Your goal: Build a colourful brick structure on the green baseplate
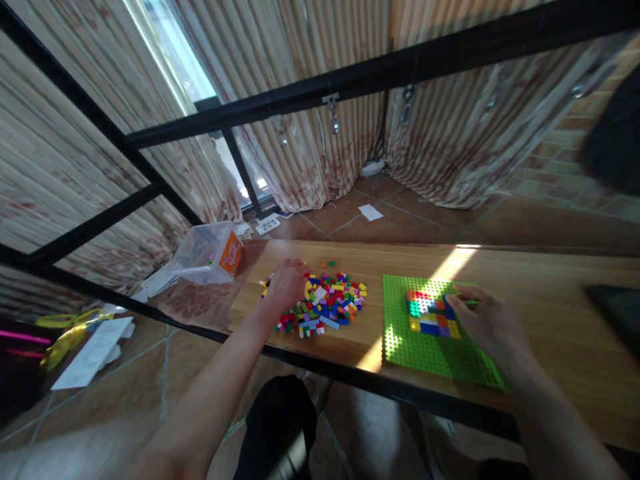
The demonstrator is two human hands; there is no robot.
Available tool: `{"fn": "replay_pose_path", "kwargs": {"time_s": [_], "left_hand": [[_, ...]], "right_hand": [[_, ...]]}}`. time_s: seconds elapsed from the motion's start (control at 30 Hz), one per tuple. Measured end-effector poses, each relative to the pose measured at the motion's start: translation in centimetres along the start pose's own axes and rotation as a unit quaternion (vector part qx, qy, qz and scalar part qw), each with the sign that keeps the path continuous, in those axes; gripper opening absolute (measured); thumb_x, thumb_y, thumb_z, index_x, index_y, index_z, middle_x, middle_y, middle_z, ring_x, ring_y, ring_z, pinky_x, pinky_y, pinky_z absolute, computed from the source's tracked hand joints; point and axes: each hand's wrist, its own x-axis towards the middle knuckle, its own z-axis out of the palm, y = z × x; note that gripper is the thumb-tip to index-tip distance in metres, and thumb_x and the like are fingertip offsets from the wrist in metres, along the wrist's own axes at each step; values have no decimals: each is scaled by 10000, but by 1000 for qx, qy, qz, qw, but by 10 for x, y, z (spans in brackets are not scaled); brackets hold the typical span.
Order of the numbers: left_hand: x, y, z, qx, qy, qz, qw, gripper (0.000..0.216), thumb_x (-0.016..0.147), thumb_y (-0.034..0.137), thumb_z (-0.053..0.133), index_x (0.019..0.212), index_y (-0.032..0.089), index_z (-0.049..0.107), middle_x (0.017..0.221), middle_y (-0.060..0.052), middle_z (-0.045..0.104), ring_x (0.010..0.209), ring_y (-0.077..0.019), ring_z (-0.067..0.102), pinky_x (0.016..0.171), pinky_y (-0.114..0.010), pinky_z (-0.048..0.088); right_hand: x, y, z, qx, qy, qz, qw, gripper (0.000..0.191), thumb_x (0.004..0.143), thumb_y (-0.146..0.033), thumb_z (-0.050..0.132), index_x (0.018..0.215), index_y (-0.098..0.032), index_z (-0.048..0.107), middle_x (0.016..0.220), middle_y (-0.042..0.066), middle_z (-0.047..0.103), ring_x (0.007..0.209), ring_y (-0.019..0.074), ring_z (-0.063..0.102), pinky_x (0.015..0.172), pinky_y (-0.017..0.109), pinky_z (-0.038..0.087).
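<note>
My left hand (287, 285) reaches into the left side of a pile of small toy building bricks (333, 303) in many colours; its fingertips are blurred and partly hidden. To the right, a green studded baseplate (430, 363) lies flat on the wooden table. A low rectangular block of joined bricks (433, 328) in red, white, blue, yellow and orange sits on it. My right hand (487, 323) is over the baseplate's right part, fingers drawn together at the block's right edge. A dark blue piece shows by the fingertips, but I cannot tell whether they grip it.
The narrow wooden table (550, 293) has a dark front edge. A clear plastic bin (203, 257) with an orange label stands beyond its left end. A dark flat object (615, 310) lies at the far right. Black metal bars (310, 100) cross before the curtains.
</note>
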Motion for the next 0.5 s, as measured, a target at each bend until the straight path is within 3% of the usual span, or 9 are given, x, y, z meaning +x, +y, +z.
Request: {"fn": "replay_pose_path", "kwargs": {"time_s": [0.17, 0.33, 0.5], "left_hand": [[25, 5, 0, 78, -113, 29, 990, 326, 816, 161, 506, 1033, 248, 733, 1050, -91, 684, 1025, -257, 575, 897, -379, 445], [27, 8, 3, 92, -138, 42, 985, 309, 735, 147, 564, 958, 255, 748, 974, -96, 691, 968, -274, 595, 843, -381, 456], [32, 7, 5, 95, -133, 45, 986, 261, 745, 163, 560, 924, 207, 745, 991, -120, 684, 992, -292, 592, 857, -395, 454]], "right_hand": [[0, 3, 0, -18, 13, -33, 999, 363, 806, -397, 551, 1044, -160, 689, 902, 108, 725, 738, 257, 669, 650, 361, 481], [2, 0, -2, -11, 18, -39, 999, 344, 821, -380, 543, 1038, -156, 689, 924, 116, 724, 649, 224, 642, 630, 353, 475], [-1, 0, 0, -12, 22, -55, 998, 334, 832, -378, 529, 1029, -158, 684, 930, 111, 718, 701, 231, 655, 665, 358, 484]]}}
